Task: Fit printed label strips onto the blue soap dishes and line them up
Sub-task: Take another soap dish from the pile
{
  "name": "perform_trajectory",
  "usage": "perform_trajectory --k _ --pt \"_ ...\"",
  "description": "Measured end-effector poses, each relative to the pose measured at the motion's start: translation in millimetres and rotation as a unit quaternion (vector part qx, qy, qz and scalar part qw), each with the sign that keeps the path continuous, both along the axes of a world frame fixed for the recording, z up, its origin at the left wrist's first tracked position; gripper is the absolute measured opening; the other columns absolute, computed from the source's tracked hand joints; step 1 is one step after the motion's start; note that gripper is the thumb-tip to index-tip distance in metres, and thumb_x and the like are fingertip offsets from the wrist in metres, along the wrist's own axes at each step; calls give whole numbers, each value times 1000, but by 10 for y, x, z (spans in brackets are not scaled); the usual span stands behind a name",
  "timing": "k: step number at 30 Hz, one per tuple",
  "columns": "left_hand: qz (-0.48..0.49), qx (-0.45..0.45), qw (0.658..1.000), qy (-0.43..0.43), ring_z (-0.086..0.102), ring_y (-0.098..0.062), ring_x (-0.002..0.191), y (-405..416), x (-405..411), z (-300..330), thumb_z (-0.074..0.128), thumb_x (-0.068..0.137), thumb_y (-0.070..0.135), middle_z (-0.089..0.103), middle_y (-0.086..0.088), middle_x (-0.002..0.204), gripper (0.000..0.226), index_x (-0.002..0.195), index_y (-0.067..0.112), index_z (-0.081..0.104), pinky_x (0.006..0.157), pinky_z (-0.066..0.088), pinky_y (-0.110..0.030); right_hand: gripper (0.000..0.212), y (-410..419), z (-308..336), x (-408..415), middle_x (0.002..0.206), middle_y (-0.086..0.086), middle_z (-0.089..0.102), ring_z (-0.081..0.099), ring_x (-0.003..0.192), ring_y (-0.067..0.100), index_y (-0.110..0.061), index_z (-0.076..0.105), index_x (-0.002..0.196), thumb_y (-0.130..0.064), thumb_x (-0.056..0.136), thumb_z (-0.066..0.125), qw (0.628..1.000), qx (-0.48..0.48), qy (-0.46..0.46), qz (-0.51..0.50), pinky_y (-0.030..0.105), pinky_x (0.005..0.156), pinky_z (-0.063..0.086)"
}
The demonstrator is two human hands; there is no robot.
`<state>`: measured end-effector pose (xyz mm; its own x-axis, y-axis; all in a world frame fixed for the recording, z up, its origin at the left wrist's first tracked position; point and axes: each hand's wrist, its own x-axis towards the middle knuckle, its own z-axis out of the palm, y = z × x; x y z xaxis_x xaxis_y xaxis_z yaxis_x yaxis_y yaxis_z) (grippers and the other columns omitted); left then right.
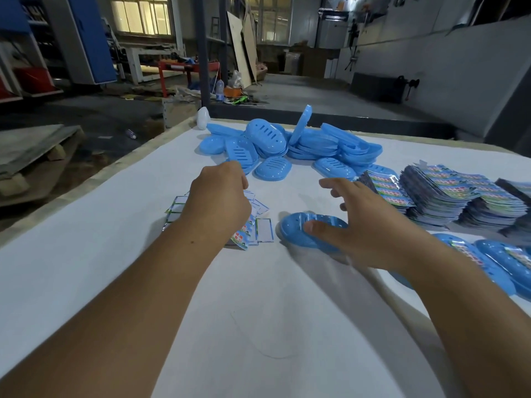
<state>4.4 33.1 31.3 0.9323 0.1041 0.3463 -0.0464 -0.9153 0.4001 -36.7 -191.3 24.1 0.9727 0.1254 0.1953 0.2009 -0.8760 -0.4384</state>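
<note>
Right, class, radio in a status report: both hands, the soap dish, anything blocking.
Left hand curled over loose label strips. Right hand open, thumb on bare soap dish. Labelled dishes lined up right. Nothing blocking.

Left hand knuckles-up, fingers curled under; right hand spread, fingers loose.

Dim workshop, bright tabletop, wide-angle bend

Daylight glows through the far windows, nearly blown out, while the floor and walls stay murky. The white table catches soft overhead light; faint shadows lie under the forearms. The right hand is smeared by motion blur. Straight edges bow toward the corners.
</note>
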Motion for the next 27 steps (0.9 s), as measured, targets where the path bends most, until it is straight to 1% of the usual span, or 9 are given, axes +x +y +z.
perform_trajectory --k 3,5,9,12,16,19,21,23,27 --pt "-45 -152 985 -73 60 -9 80 -45 -29 75 68 91 22 65 7 83 17 97 30 54 61 45 -27 69 20 9 -9 130 -11 54 49 108 2 -37 44 143 -62 82 65 999 28 -47 -2 25 88 37" --pt "-80 -245 961 -98 64 -4 73 -94 -63 116 68 91 26 67 8 72 16 95 32 53 62 51 -27 59 41 12 0 117 -17 61 56 101 1 -36 51 136 -58 84 67 995 76 -65 -5 25 87 45" --pt "-132 -432 891 -44 72 -5 65 -254 -139 106 75 89 28 75 9 75 20 95 29 56 51 58 -24 54 115 43 21 95 -17 74 70 83 4 -41 46 130 -51 85 74 965 262 -32 1 32 72 55" --pt "-143 -459 876 -38 73 -5 66 -355 -168 39 77 88 29 76 12 77 21 96 27 57 54 59 -23 63 132 67 29 88 -19 77 72 80 3 -39 38 137 -44 87 76 949 314 -10 4 34 72 59" --pt "-152 -484 862 -14 73 -6 64 -435 -181 7 74 89 26 74 17 73 19 98 27 58 53 59 -25 66 95 73 36 79 -15 77 69 69 0 -33 37 141 -29 89 77 952 307 -18 -5 27 65 51" --pt "-153 -470 869 -24 68 5 59 -450 -177 21 67 91 16 69 23 63 17 95 28 56 43 48 -13 62 58 92 46 79 -17 76 70 73 8 -33 38 140 -27 91 75 953 300 -26 -30 31 68 57" --pt "-159 -439 884 -30 65 12 60 -448 -193 21 65 91 14 70 19 62 20 94 30 53 40 42 -8 59 33 99 54 78 -18 76 70 79 9 -34 38 137 -27 92 75 954 295 -31 -40 28 68 57" --pt "-161 -413 896 -36 64 13 61 -447 -213 11 66 91 14 70 11 62 22 94 31 52 41 41 -7 57 17 101 55 77 -19 75 69 79 9 -35 38 136 -27 92 74 955 290 -35 -41 24 66 55" --pt "-172 -387 905 -42 63 9 62 -433 -216 -1 68 90 14 73 7 69 24 95 32 52 45 41 -7 52 7 107 47 77 -19 75 69 80 10 -39 39 130 -28 93 73 956 289 -34 -40 17 57 54"
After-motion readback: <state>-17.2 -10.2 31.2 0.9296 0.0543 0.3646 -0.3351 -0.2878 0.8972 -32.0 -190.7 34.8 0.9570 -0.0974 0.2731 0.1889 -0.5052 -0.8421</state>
